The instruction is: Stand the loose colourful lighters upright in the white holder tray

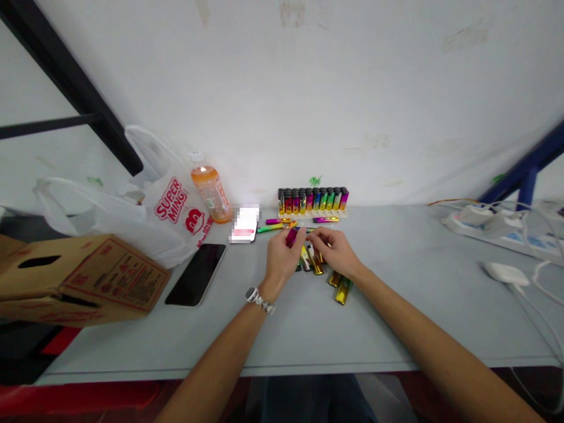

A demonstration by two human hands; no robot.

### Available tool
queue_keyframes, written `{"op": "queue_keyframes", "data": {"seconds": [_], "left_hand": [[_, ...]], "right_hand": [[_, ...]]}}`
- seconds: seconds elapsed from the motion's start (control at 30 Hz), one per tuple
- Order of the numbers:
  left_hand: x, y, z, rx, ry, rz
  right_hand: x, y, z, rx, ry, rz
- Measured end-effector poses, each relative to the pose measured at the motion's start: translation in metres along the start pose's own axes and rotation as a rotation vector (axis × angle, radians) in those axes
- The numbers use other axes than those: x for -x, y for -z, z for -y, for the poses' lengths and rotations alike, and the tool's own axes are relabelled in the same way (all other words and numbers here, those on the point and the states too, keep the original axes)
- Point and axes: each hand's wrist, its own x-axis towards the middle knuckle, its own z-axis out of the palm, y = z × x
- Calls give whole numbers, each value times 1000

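Observation:
My left hand (282, 254), a watch on its wrist, is closed around a magenta lighter (291, 237) just above the table. My right hand (335, 249) sits close beside it, fingers curled and pinched over a pile of loose metallic lighters (314, 262); what its fingertips hold is hidden. Two gold-green lighters (340, 286) lie by my right wrist. Behind the hands, a row of several rainbow-coloured lighters (312, 201) stands upright in a white tray. A few more lighters (282, 224) lie flat in front of that tray.
A black phone (196, 274) lies left of my hands, with a white card (245, 224) behind it. An orange drink bottle (210, 188), a white plastic bag (170, 214) and a cardboard box (79, 279) stand at the left. A power strip (497, 230) and white cables occupy the right.

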Motion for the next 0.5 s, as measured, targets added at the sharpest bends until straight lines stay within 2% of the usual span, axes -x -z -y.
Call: {"op": "queue_keyframes", "data": {"seconds": [0.17,0.33,0.4,0.5], "left_hand": [[5,4,-7,-2,-11,95],[7,0,-6,-100,-175,116],[8,-2,-6,-182,-210,123],[10,-4,-8,-280,-189,148]], "right_hand": [[0,-6,7,-137,-31,-51],[-5,-5,8,-272,-175,-116],[-7,-2,10,-312,-238,-110],[-9,4,16,-373,-268,-71]]}}
